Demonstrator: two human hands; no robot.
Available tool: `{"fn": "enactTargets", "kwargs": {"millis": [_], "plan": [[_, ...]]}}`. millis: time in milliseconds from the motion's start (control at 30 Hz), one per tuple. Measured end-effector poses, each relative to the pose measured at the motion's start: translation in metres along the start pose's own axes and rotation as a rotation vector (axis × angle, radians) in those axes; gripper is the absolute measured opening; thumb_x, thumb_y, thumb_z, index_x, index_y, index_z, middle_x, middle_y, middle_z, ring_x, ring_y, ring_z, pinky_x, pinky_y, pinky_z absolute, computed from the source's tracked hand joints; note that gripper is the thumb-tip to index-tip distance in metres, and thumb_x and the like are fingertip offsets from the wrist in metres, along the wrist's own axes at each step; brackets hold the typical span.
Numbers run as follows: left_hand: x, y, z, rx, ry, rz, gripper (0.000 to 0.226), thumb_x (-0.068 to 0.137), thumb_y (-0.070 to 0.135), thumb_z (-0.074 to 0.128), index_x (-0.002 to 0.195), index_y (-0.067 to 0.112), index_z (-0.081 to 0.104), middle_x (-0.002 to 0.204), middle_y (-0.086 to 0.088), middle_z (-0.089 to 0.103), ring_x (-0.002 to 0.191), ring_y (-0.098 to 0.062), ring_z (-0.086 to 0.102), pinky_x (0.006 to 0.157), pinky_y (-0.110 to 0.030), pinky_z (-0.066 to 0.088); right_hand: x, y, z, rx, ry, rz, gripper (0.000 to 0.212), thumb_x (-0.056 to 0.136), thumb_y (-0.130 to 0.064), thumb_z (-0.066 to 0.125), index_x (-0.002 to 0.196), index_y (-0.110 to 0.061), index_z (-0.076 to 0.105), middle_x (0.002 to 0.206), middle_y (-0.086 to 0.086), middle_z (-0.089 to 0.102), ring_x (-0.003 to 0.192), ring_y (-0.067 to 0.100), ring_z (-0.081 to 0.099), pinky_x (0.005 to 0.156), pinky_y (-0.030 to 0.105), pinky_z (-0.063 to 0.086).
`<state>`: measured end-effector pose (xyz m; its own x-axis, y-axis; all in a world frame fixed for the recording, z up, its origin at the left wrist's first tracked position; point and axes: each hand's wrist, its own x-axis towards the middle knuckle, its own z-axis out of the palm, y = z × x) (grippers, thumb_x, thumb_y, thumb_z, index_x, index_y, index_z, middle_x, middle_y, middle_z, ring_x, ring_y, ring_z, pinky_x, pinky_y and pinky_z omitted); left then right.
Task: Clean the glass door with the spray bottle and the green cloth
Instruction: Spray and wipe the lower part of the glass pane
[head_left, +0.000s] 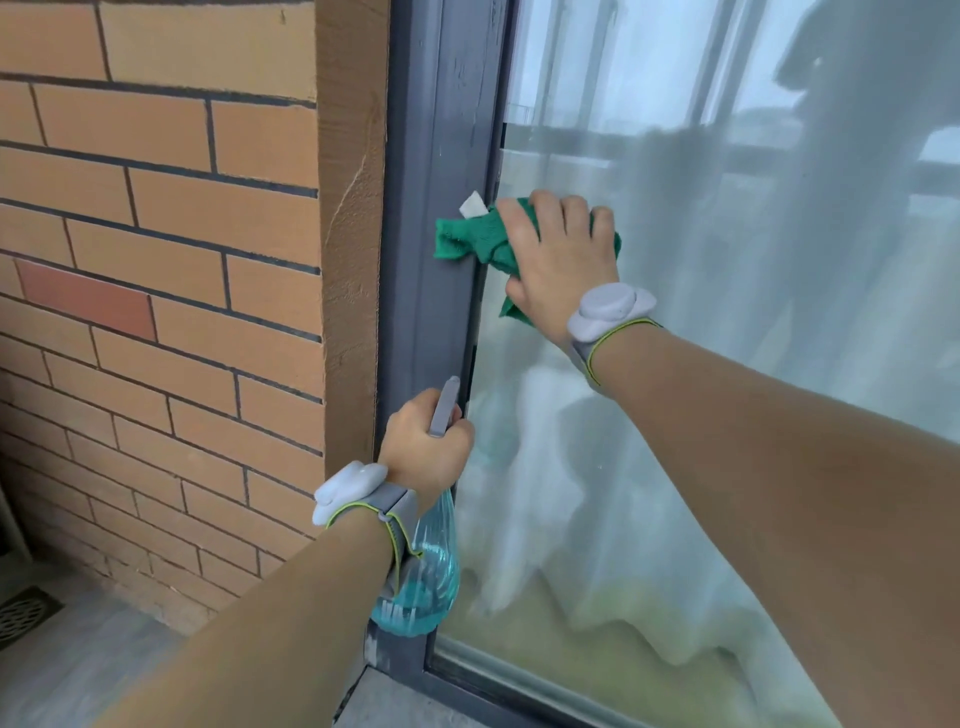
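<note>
At the far left a wall of orange-tan brick with dark joints (156, 249) runs to a plain tan corner edge (353, 208), and a dark metal floor drain grate (23, 616) sits in the grey floor at the lower left corner. Just right of the wall stands the grey painted metal door frame (436, 130).

The left hand (423, 449) is low beside the frame, fingers curled tight round the neck of a clear plastic spray bottle with a grey trigger head and blue liquid in its base (423, 582). The bottle hangs below the fist, its body in front of the frame's lower part, the grey head poking up above the knuckles. A grey and white wrist-worn device on a green-edged band (353, 491) sits on that wrist.

Higher up, the crumpled green cloth with a white tag (467, 239) lies across the frame's right edge and onto the glass door pane (779, 234). The right hand (561, 254) presses it there, fingers bent over the bunched cloth and gripping it. A matching device (610, 312) is on the right wrist. Behind the glass hangs a sheer white curtain (701, 415).
</note>
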<state>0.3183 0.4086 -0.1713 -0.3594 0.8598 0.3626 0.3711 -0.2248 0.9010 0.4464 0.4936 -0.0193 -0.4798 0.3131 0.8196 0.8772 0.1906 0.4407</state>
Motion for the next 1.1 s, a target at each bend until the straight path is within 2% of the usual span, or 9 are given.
{"fn": "enactTargets", "kwargs": {"millis": [100,267,367,467,533,667,767,900,1100], "plan": [[-0.003,-0.007,0.009,-0.010,-0.003,-0.037,0.018,0.068,0.032,0.048,0.072,0.014,0.050,0.063,0.001,0.048,0.056,-0.023,0.038,0.055,-0.028,0.033,-0.027,-0.010,0.005,0.038,-0.009,0.071,0.069,0.064,-0.026,0.061,0.131,-0.017,0.047,0.114,0.012,0.055,0.091,0.031,0.049,0.079,0.043,0.035],[-0.016,-0.029,0.027,0.000,0.019,-0.081,0.018,0.077,0.031,0.051,0.067,0.019,0.042,0.060,0.001,0.046,0.053,-0.021,0.037,0.053,-0.027,0.030,-0.140,-0.024,0.043,0.015,-0.098,-0.212,0.068,0.068,-0.023,0.067,0.133,-0.016,0.050,0.120,0.012,0.055,0.096,0.032,0.050,0.085,0.046,0.035],[-0.018,-0.037,0.037,0.004,0.038,-0.139,0.019,0.072,0.034,0.048,0.072,0.015,0.048,0.065,-0.001,0.051,0.057,-0.023,0.042,0.055,-0.029,0.035,-0.177,-0.032,0.051,-0.020,-0.181,-0.215,0.067,0.071,-0.020,0.065,0.135,-0.017,0.047,0.124,0.012,0.052,0.099,0.033,0.047,0.087,0.048,0.034],[-0.019,-0.039,0.049,-0.013,0.049,-0.169,0.017,0.082,0.026,0.055,0.071,0.014,0.048,0.065,0.000,0.050,0.061,-0.025,0.043,0.055,-0.029,0.033,-0.180,-0.034,0.047,-0.028,-0.221,-0.204,0.071,0.071,-0.019,0.064,0.138,-0.017,0.044,0.125,0.011,0.050,0.099,0.033,0.047,0.086,0.047,0.034],[-0.021,-0.041,0.052,-0.017,0.112,-0.159,0.015,0.083,0.021,0.056,0.074,0.011,0.053,0.066,-0.002,0.051,0.061,-0.025,0.044,0.054,-0.031,0.033,-0.175,-0.033,0.044,-0.002,-0.233,-0.206,0.074,0.068,-0.019,0.066,0.138,-0.018,0.043,0.123,0.009,0.050,0.095,0.032,0.047,0.082,0.045,0.033],[-0.028,-0.037,0.061,-0.040,0.162,-0.180,0.026,0.069,0.032,0.048,0.076,0.008,0.054,0.067,-0.004,0.054,0.062,-0.027,0.045,0.055,-0.031,0.034,-0.171,-0.023,0.041,0.037,-0.202,-0.184,0.074,0.066,-0.019,0.069,0.136,-0.018,0.044,0.119,0.008,0.051,0.091,0.031,0.047,0.077,0.042,0.034],[-0.031,-0.025,0.070,-0.031,0.181,-0.160,0.033,0.066,0.031,0.044,0.080,0.003,0.054,0.068,-0.006,0.054,0.062,-0.028,0.044,0.055,-0.031,0.035,-0.173,-0.023,0.040,0.035,-0.188,-0.157,0.073,0.065,-0.017,0.068,0.135,-0.017,0.045,0.117,0.008,0.051,0.089,0.031,0.047,0.076,0.041,0.034],[-0.035,-0.013,0.077,0.002,0.189,-0.140,0.008,0.083,0.015,0.054,0.079,0.008,0.053,0.071,-0.005,0.055,0.064,-0.027,0.046,0.057,-0.031,0.033,-0.176,-0.030,0.043,0.029,-0.171,-0.119,0.072,0.064,-0.015,0.065,0.134,-0.018,0.047,0.117,0.008,0.052,0.088,0.030,0.047,0.076,0.041,0.033],[-0.039,-0.012,0.078,-0.019,0.177,-0.146,0.008,0.086,0.010,0.055,0.080,0.007,0.051,0.070,-0.002,0.051,0.059,-0.021,0.042,0.053,-0.030,0.030,-0.173,-0.025,0.041,0.065,-0.162,-0.146,0.068,0.063,-0.015,0.068,0.129,-0.018,0.051,0.113,0.007,0.053,0.087,0.030,0.048,0.076,0.040,0.031]]}}
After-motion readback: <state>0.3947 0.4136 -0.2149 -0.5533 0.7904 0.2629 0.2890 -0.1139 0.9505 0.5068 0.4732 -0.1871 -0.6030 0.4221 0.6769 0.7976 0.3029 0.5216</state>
